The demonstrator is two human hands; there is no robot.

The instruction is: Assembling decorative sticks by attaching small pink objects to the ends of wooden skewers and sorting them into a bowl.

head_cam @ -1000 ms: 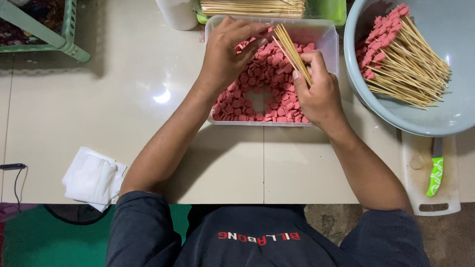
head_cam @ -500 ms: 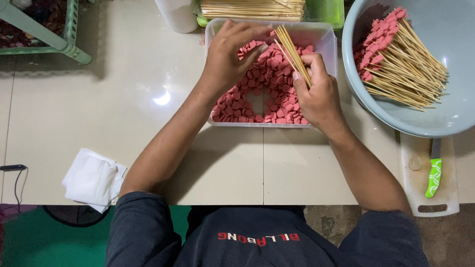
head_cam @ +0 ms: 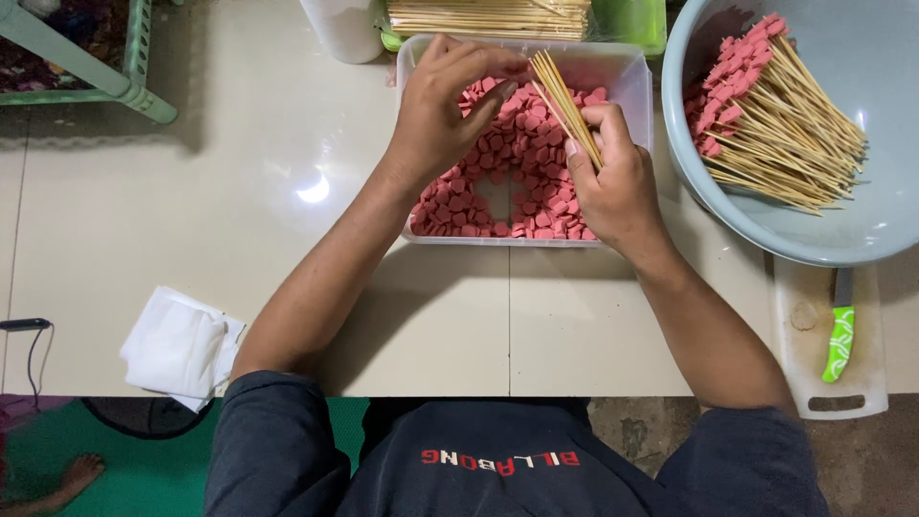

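The right hand (head_cam: 617, 187) is closed around a bundle of skewers (head_cam: 565, 105), gripped at the lower end, with the free ends fanning up and to the left over the clear tub (head_cam: 627, 67). The left hand (head_cam: 440, 110) hovers over the same tub, fingertips pinched narrow near the skewer tips; whether a pink slice sits between them cannot be told.

Handling: the skewers look light, thin and stiff, liable to snap if bent and to slide apart if held loosely. A firm grasp low on the bundle suits them. The pink slices (head_cam: 507, 153) look small, soft and possibly slick, best taken singly by the edges.

Containers: the tub holds a layer of pink slices with a bare patch in the middle. The grey basin (head_cam: 862, 239), at the right, holds loaded skewers (head_cam: 775, 134), slices at the upper-left ends. Beyond the tub, a green tray (head_cam: 641, 19) holds spare sticks (head_cam: 488, 17). All rest on the table (head_cam: 239, 191).
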